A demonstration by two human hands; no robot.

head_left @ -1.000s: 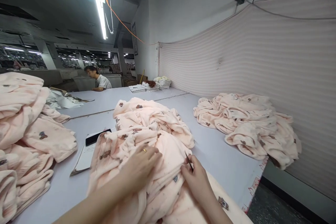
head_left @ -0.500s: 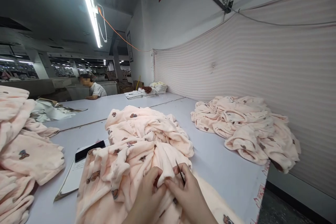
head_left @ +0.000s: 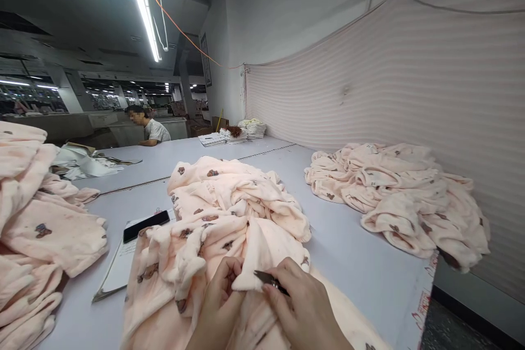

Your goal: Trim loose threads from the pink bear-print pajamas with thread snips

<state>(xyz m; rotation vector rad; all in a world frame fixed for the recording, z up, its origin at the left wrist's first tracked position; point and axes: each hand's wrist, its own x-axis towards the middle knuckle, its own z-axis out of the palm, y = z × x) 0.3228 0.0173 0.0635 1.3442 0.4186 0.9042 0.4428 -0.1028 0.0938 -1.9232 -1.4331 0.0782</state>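
A pink fleece garment [head_left: 221, 213] with small brown bear prints lies bunched on the grey table [head_left: 353, 262] in front of me. My left hand [head_left: 219, 306] pinches a fold of it near the bottom of the view. My right hand [head_left: 305, 311] is closed around small thread snips [head_left: 266, 279], whose dark blades point left against the edge of the raised fold. The two hands are close together, almost touching.
More pink garments are piled at the right [head_left: 402, 197] by the striped wall cloth and stacked at the left [head_left: 36, 219]. A black phone [head_left: 145, 226] lies on a clipboard of papers [head_left: 117, 270]. A seated person [head_left: 150, 126] works at a far table; folded stacks [head_left: 241, 131] sit beyond.
The left hand left the top of the garment and came in to pinch a fold. The snips in the right hand turned from pointing up to pointing left at the fold.
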